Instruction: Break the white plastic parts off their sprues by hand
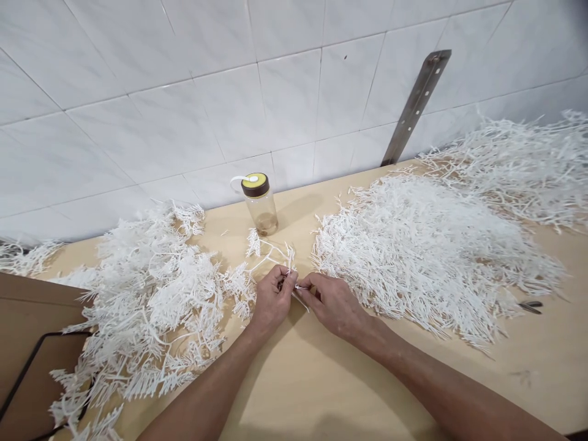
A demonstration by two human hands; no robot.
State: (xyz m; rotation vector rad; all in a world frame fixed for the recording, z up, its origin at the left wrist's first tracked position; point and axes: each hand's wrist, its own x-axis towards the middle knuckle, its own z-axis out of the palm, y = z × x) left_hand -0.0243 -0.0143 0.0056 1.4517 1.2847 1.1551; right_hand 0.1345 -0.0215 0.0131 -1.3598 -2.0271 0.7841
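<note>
My left hand and my right hand meet at the middle of a light wooden table. Both pinch a white plastic branched piece whose thin stems fan out toward the wall. The fingers of each hand are closed on its stem where the hands touch. A heap of joined white branched pieces lies to the left of my left hand. To the right of my right hand spreads a wide pile of loose white plastic sprigs.
A clear plastic jar with a brown and yellow lid stands by the white tiled wall. A metal bracket leans on the wall. More white sprigs lie at the far right. Small pliers rest at the right; a brown board sits at the left.
</note>
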